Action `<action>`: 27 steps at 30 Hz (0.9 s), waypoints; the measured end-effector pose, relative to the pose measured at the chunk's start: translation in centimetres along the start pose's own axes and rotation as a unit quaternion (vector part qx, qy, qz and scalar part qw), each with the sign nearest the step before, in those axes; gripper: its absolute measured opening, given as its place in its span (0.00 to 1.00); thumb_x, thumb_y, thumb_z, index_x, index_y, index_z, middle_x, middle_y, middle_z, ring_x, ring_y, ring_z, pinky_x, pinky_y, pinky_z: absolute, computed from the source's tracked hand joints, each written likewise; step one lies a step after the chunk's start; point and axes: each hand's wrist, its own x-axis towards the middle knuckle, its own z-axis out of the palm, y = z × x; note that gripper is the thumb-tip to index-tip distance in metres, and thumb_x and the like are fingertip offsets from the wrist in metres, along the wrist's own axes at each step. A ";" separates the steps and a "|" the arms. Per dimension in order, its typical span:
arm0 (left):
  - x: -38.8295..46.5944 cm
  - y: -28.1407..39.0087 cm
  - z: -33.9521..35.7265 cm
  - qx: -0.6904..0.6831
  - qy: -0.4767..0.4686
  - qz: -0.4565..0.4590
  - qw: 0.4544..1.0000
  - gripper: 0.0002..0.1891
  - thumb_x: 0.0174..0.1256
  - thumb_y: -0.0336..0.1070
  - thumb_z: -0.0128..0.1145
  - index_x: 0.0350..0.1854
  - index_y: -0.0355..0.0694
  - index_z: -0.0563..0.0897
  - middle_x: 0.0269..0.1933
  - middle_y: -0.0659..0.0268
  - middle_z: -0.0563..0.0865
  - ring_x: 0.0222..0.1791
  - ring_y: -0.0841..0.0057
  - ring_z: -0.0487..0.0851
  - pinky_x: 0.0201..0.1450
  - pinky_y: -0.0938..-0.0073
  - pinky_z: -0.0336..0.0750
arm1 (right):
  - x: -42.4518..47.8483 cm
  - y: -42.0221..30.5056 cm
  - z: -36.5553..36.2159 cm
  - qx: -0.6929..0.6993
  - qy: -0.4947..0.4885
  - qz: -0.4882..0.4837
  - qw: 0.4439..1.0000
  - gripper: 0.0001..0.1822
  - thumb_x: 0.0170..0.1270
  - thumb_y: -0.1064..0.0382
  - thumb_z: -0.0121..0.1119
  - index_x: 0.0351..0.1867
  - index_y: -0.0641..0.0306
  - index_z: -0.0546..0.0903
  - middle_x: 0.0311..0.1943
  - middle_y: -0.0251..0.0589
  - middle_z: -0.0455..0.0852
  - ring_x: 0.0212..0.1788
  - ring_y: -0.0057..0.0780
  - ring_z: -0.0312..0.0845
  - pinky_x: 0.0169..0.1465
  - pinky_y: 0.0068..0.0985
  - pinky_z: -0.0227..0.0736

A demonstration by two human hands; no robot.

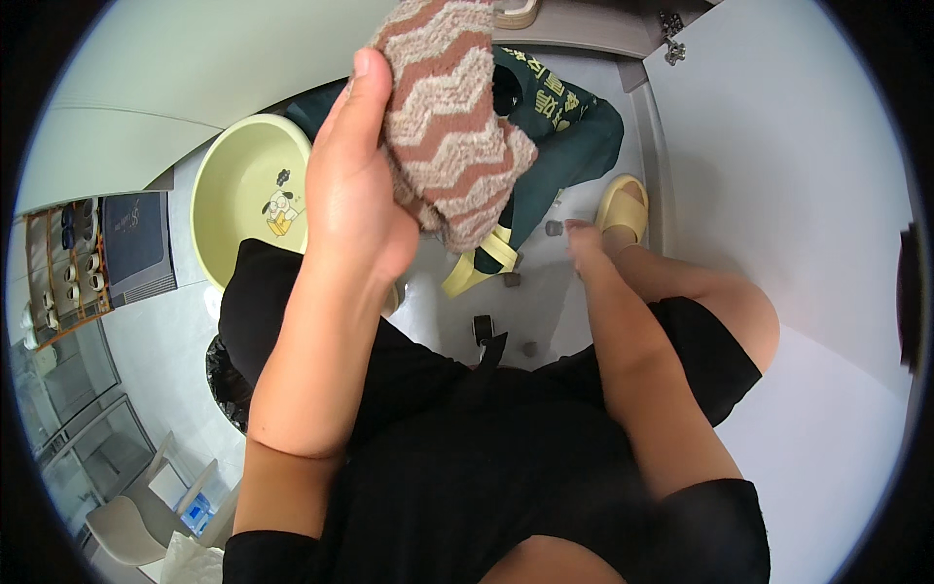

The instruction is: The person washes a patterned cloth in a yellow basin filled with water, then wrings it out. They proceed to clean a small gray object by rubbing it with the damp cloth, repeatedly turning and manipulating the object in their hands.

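Note:
My left hand is raised at the upper middle, its thumb and palm pressed against a fuzzy cloth with brown and beige zigzag stripes. The cloth looks folded and hangs over a dark green bag that bears yellow writing and has pale yellow handles. Lower down on the right, my right hand is slightly blurred near the floor, close to a small dark grey piece; whether it touches anything is unclear. Another small dark piece lies by the bag's handle.
A pale green basin with a cartoon dog stands at the left. A white cabinet door swings out on the right, beside the cabinet's shelf. A black-lined bin, a doormat and a shoe rack are farther left.

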 end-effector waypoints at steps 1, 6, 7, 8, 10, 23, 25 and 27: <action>-0.1 -0.1 -0.1 -0.001 0.007 -0.007 1.000 0.22 0.68 0.50 0.45 0.53 0.38 0.72 0.49 0.63 0.80 0.47 0.71 0.79 0.51 0.67 0.72 | -1.8 -1.2 0.2 -0.007 -0.040 0.027 0.999 0.11 0.57 0.59 0.55 0.40 0.53 0.83 0.40 0.40 0.83 0.45 0.34 0.78 0.46 0.26 0.71; 0.0 -0.4 0.4 -0.019 -0.005 -0.055 0.998 0.20 0.68 0.48 0.45 0.53 0.37 0.73 0.49 0.63 0.80 0.46 0.72 0.79 0.50 0.69 0.72 | 4.1 4.2 2.9 -0.150 -0.122 -0.066 0.979 0.15 0.56 0.65 0.57 0.46 0.58 0.80 0.41 0.35 0.81 0.42 0.27 0.76 0.44 0.23 0.69; 0.0 -0.5 0.3 -0.025 -0.009 -0.061 0.998 0.20 0.68 0.48 0.45 0.53 0.37 0.73 0.49 0.63 0.80 0.46 0.72 0.79 0.51 0.69 0.72 | 4.8 5.0 3.3 -0.180 -0.121 -0.067 0.974 0.16 0.55 0.65 0.58 0.46 0.58 0.80 0.44 0.37 0.81 0.45 0.27 0.76 0.47 0.23 0.69; 0.0 -0.5 0.3 -0.029 -0.018 -0.067 0.997 0.20 0.68 0.47 0.45 0.53 0.37 0.73 0.50 0.62 0.80 0.47 0.72 0.79 0.51 0.68 0.72 | 5.3 6.0 3.5 -0.199 -0.103 -0.089 0.971 0.14 0.54 0.62 0.58 0.43 0.57 0.81 0.42 0.37 0.82 0.45 0.31 0.76 0.47 0.23 0.70; 0.0 -0.8 0.2 -0.008 -0.015 -0.056 0.998 0.20 0.68 0.47 0.45 0.54 0.37 0.72 0.50 0.62 0.79 0.48 0.71 0.79 0.52 0.68 0.72 | 4.5 5.5 3.8 -0.229 -0.086 -0.125 0.961 0.12 0.53 0.56 0.57 0.39 0.54 0.82 0.40 0.38 0.83 0.44 0.37 0.77 0.48 0.25 0.71; -0.6 -0.3 0.5 0.084 0.019 -0.019 0.996 0.20 0.63 0.39 0.53 0.52 0.32 0.69 0.45 0.58 0.80 0.43 0.75 0.80 0.48 0.76 0.74 | 0.4 -7.6 -0.8 0.181 0.277 -0.217 0.918 0.09 0.47 0.68 0.61 0.31 0.64 0.76 0.31 0.42 0.80 0.33 0.33 0.77 0.39 0.26 0.72; -0.8 -0.4 0.9 0.119 0.027 0.035 0.992 0.26 0.62 0.35 0.56 0.59 0.33 0.61 0.47 0.57 0.78 0.43 0.76 0.79 0.47 0.77 0.74 | -3.3 -13.2 -2.4 0.324 0.276 -0.258 0.867 0.10 0.49 0.68 0.60 0.33 0.66 0.75 0.33 0.40 0.78 0.33 0.30 0.75 0.38 0.25 0.71; -1.0 -0.7 0.6 0.151 -0.010 0.096 0.984 0.29 0.62 0.31 0.54 0.63 0.35 0.56 0.49 0.56 0.77 0.45 0.76 0.77 0.47 0.77 0.74 | -8.8 -18.4 -4.8 0.415 0.140 -0.275 0.856 0.12 0.53 0.70 0.57 0.40 0.69 0.74 0.37 0.42 0.77 0.36 0.28 0.75 0.41 0.26 0.73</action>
